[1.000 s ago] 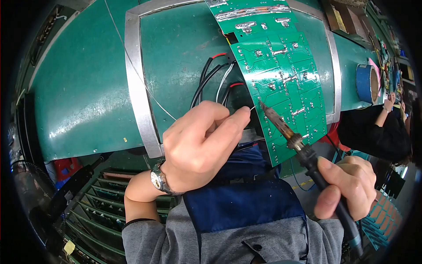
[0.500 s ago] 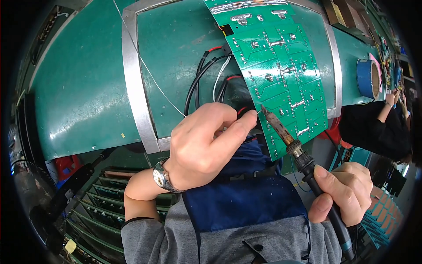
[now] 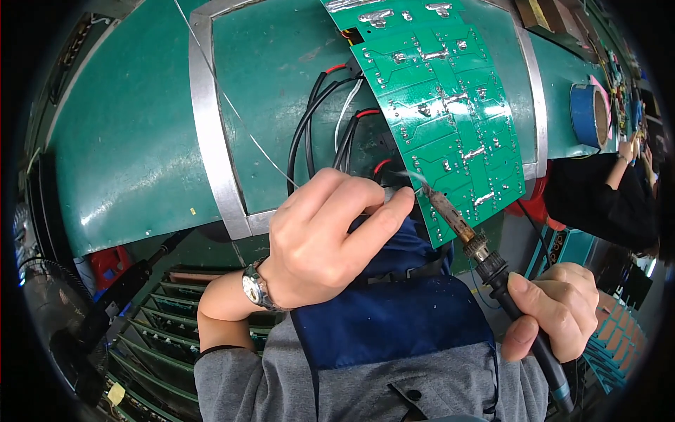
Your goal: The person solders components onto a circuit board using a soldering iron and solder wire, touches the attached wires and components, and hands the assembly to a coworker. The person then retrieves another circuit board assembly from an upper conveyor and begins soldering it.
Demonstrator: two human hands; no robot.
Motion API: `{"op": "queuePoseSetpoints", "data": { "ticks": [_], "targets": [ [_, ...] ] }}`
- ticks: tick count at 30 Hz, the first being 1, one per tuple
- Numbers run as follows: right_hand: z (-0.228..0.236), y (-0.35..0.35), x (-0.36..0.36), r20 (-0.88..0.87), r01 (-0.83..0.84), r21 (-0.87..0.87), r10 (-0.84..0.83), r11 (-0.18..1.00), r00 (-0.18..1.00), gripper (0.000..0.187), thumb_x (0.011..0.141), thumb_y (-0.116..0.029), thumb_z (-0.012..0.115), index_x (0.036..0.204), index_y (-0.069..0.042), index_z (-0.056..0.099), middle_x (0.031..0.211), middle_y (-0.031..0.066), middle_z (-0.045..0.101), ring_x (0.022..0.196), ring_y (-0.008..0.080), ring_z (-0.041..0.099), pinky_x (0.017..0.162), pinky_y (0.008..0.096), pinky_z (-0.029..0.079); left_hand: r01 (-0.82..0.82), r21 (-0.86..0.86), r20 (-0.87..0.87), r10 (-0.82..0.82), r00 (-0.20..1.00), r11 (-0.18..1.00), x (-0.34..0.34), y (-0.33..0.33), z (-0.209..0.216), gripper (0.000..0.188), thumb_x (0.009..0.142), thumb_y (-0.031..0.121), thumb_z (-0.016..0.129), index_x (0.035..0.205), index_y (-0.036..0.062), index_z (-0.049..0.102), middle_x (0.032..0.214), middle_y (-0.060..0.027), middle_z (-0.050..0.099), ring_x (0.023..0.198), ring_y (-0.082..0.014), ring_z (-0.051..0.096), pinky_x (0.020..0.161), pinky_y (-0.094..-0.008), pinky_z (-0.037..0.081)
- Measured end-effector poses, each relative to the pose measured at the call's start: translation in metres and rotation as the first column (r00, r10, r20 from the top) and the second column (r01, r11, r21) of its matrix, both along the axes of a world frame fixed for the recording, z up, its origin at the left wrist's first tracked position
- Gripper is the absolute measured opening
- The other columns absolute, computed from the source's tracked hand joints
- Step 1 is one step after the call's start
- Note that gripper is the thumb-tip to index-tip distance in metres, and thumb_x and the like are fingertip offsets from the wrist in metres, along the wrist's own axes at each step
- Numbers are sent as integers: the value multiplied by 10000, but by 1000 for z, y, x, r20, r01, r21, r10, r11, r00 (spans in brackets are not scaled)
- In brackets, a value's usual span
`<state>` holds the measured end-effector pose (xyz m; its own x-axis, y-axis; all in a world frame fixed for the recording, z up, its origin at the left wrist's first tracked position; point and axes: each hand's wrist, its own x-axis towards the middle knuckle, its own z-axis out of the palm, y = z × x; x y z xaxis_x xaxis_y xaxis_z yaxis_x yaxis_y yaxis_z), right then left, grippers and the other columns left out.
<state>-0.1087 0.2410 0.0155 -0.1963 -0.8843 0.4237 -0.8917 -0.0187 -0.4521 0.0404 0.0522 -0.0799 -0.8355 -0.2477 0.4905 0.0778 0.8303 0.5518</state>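
A green circuit board (image 3: 450, 119) lies solder side up, jutting over the bench's near edge. My right hand (image 3: 555, 309) is closed round the black handle of a soldering iron (image 3: 455, 219). Its tip meets the board near the left edge, where a wisp of smoke rises. My left hand (image 3: 330, 239) is pinched beside that tip on a thin solder wire (image 3: 246, 126), which runs back over the bench to the upper left. Black cables (image 3: 307, 133) with red ends and a white one come out from under the board.
The green bench (image 3: 133, 141) carries a metal frame (image 3: 207, 119) around the board. At the right stand a blue tape roll (image 3: 589, 116) and a brown box (image 3: 555, 28). Slotted racks of boards (image 3: 155, 330) sit low at the left. Another person (image 3: 598, 204) works at the far right.
The board has shifted slightly up in view. The iron's tip and my left fingers sit a little lower along the board's left edge, and smoke now shows at the tip.
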Motion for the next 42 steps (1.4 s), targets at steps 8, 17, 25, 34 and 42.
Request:
{"op": "queuePoseSetpoints", "data": {
  "ticks": [8, 17, 25, 34, 42],
  "targets": [
    [2, 12, -3, -48, -11, -42, 9, 999, 999, 260, 877, -233, 624, 908, 14, 700, 587, -14, 550, 419, 91, 458, 393, 225, 305, 37, 61, 13, -37, 999, 997, 7, 1, 2, 290, 673, 3, 803, 951, 57, 741, 752, -35, 549, 602, -173, 550, 487, -290, 426],
    [3, 22, -1, 14, -75, 16, 75, 997, 997, 247, 864, -209, 632, 898, 26, 703, 599, -8, 535, 425, 80, 456, 372, 222, 284, 115, 51, 30, -117, 993, 992, 6, 8, 2, 302, 668, 9, 800, 961, 53, 737, 760, -42, 544, 613, -175, 554, 483, -284, 419],
    [3, 29, 1, -25, -99, 32, 100, 995, 995, 281, 890, -251, 643, 887, 21, 710, 603, -10, 529, 424, 76, 446, 362, 207, 280, 122, 69, 39, -124, 991, 990, 9, 7, 3, 315, 659, -31, 779, 962, 43, 736, 776, -54, 549, 627, -192, 566, 509, -290, 447],
    [10, 40, 1, 27, -123, 81, 121, 989, 992, 338, 910, -336, 651, 859, -7, 711, 594, -26, 519, 421, 65, 436, 370, 208, 255, 200, 53, 50, -203, 978, 978, 11, 19, 5, 374, 608, -26, 726, 979, 27, 734, 792, -59, 557, 649, -202, 572, 531, -300, 469],
    [4, 46, 2, -62, -160, 55, 164, 986, 985, 344, 906, -350, 656, 877, -12, 713, 578, -34, 490, 418, 58, 423, 375, 213, 235, 194, -74, 17, -193, 981, 978, 6, 17, 9, 415, 555, -1, 725, 965, 55, 749, 777, -38, 552, 623, -184, 557, 519, -289, 468]
  ]
}}
